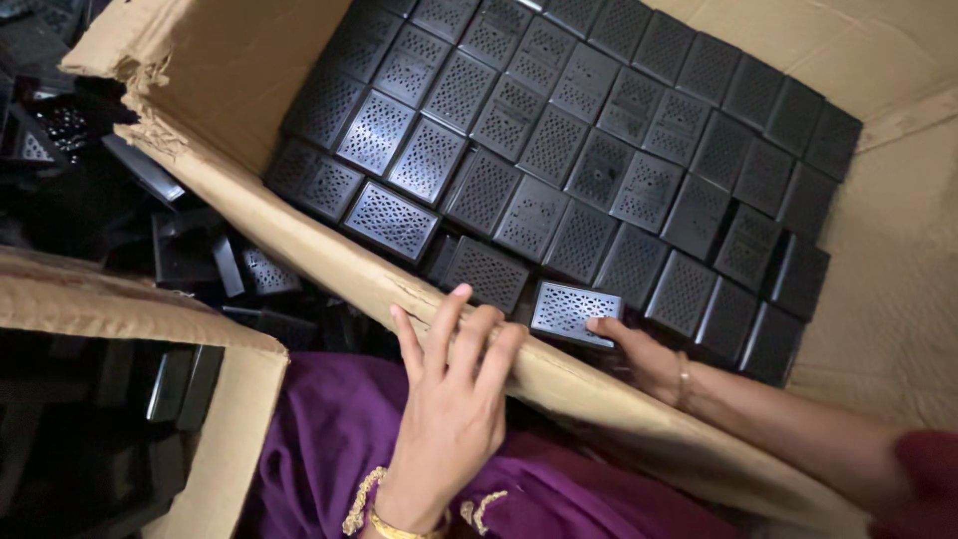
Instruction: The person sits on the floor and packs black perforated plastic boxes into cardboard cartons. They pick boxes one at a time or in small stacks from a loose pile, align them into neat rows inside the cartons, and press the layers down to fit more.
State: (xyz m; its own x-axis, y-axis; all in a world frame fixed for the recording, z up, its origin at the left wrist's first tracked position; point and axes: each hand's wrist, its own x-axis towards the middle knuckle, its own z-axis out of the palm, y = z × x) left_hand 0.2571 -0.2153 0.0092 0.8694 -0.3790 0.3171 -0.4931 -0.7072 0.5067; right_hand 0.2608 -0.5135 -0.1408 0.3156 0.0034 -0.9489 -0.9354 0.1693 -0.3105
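A large cardboard box (249,70) holds several rows of black square boxes with perforated patterned tops (559,140), packed tightly. My left hand (454,389) rests flat on the box's near wall (329,260), fingers spread, holding nothing. My right hand (644,359) reaches inside the box and grips one perforated black box (574,309) at the near row, its top catching light. My right forearm crosses the box wall from the lower right.
Loose black box parts (190,250) lie in a heap to the left of the carton. A second cardboard box (120,399) with dark pieces sits at the lower left. Purple cloth (329,439) covers my lap below the carton wall.
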